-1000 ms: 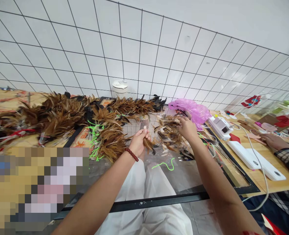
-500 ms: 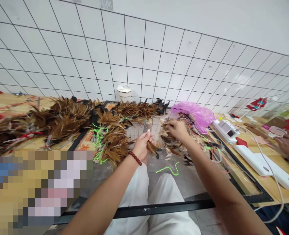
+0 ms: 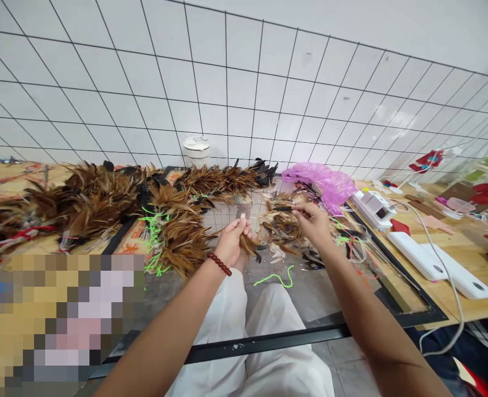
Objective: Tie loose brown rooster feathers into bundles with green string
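Left hand (image 3: 230, 242) clenches a small feather bundle (image 3: 250, 246) over the glass tabletop (image 3: 310, 298). Right hand (image 3: 315, 218) pinches one dark feather (image 3: 283, 209) above the loose feather pile (image 3: 280, 226), just right of the bundle.

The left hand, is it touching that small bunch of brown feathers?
Touching. The head view shows the left hand closed around the small feather bunch, whose tips stick out past the fingers.

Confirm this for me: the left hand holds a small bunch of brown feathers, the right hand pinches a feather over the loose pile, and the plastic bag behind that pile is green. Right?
Not quite: the plastic bag is pink, not green, as the head view shows. The rest stands: the left hand holds a small bunch of brown feathers, and the right hand pinches a feather over the loose pile.
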